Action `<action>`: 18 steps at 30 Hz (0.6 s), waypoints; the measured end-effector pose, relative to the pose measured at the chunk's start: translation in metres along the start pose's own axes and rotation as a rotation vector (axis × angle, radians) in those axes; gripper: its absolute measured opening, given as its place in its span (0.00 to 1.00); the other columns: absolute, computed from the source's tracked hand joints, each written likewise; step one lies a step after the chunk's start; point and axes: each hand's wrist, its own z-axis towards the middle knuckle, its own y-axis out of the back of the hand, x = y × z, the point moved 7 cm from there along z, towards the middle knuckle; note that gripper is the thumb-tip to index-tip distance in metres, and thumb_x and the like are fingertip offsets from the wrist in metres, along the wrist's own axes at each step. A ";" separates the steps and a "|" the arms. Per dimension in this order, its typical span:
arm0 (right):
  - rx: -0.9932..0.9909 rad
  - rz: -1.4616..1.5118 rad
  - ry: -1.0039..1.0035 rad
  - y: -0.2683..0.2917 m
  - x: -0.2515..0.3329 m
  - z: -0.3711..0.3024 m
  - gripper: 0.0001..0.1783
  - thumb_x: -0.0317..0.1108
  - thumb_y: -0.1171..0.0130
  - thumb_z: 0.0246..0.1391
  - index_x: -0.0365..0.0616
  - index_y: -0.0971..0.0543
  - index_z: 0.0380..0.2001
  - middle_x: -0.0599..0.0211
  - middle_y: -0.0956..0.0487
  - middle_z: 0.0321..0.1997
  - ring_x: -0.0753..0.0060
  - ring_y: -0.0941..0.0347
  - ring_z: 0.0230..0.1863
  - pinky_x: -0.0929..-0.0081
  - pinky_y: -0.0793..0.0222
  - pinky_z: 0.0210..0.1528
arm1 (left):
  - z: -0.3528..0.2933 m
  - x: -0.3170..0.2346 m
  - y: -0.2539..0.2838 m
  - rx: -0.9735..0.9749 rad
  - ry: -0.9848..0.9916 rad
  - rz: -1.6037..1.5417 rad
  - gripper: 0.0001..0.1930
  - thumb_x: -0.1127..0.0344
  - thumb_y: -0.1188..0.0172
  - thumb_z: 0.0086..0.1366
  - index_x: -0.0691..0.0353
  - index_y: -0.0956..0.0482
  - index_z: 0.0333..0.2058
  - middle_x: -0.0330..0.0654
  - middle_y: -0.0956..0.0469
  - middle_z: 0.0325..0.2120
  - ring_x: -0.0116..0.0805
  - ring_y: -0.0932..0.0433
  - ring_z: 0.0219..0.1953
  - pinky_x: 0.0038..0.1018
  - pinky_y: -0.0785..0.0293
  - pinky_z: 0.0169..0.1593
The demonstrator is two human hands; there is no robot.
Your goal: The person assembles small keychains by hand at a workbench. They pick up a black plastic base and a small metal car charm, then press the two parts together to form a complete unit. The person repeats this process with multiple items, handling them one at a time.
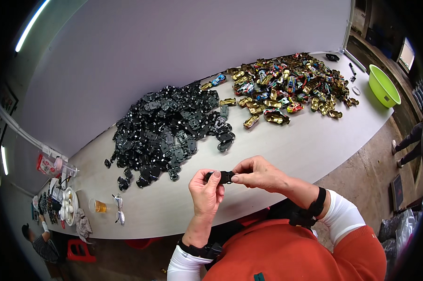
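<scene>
We see our left hand [205, 193] and right hand [257, 173] pinching a small black toy car base [225, 176] between them, one hand closed on each end. Just beyond the hands, a heap of black bases [169, 131] covers the white bench [310, 145]; farther right lies a pile of gold toy car bodies [286, 86].

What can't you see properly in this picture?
- Black part, head view: mostly hidden by the left hand and right hand pinching it.
- Black pile: pieces too small to tell apart.
- Gold pile: toy car bodies overlap, details too small.
- Cup and clutter at the table's far left: tiny and bent by the lens.
</scene>
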 end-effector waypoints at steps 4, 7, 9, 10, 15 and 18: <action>-0.180 -0.217 0.226 -0.001 0.008 0.005 0.08 0.31 0.41 0.49 0.36 0.24 0.28 0.76 0.30 0.18 0.88 0.39 0.20 0.83 0.42 0.20 | -0.002 -0.011 -0.010 -0.068 -0.194 0.056 0.07 0.71 0.41 0.58 0.66 0.31 0.29 0.39 0.29 0.17 0.21 0.35 0.10 0.16 0.42 0.09; -0.268 -0.082 0.276 -0.004 0.009 0.007 0.07 0.30 0.41 0.48 0.35 0.24 0.26 0.76 0.31 0.17 0.87 0.40 0.20 0.82 0.42 0.21 | -0.001 -0.004 -0.015 -0.071 -0.213 -0.157 0.09 0.70 0.41 0.59 0.66 0.28 0.36 0.37 0.27 0.23 0.20 0.32 0.16 0.16 0.38 0.15; -0.273 -0.011 0.233 -0.003 0.004 0.010 0.07 0.30 0.40 0.48 0.35 0.24 0.26 0.78 0.33 0.17 0.87 0.40 0.21 0.83 0.42 0.22 | -0.001 -0.002 -0.014 -0.015 -0.220 -0.197 0.12 0.69 0.42 0.60 0.67 0.28 0.41 0.35 0.26 0.27 0.22 0.30 0.22 0.17 0.35 0.21; -0.228 -0.043 0.235 -0.002 0.005 0.008 0.07 0.30 0.40 0.48 0.36 0.23 0.26 0.78 0.33 0.17 0.88 0.40 0.21 0.83 0.42 0.22 | -0.001 -0.002 -0.009 -0.010 -0.247 -0.138 0.11 0.69 0.43 0.61 0.67 0.28 0.41 0.36 0.26 0.28 0.23 0.29 0.24 0.18 0.34 0.22; -0.125 -0.054 0.142 0.016 0.006 0.003 0.08 0.32 0.39 0.48 0.38 0.21 0.27 0.77 0.29 0.18 0.89 0.39 0.21 0.86 0.42 0.22 | -0.007 0.004 -0.005 0.185 -0.161 0.117 0.09 0.71 0.47 0.63 0.67 0.29 0.41 0.36 0.29 0.30 0.29 0.25 0.32 0.21 0.28 0.36; -0.053 -0.038 0.082 0.012 0.012 0.003 0.09 0.34 0.38 0.48 0.38 0.20 0.27 0.73 0.24 0.21 0.86 0.35 0.23 0.84 0.38 0.24 | -0.010 0.007 -0.010 0.315 -0.157 0.345 0.07 0.73 0.49 0.63 0.68 0.29 0.40 0.36 0.31 0.31 0.27 0.27 0.33 0.20 0.29 0.39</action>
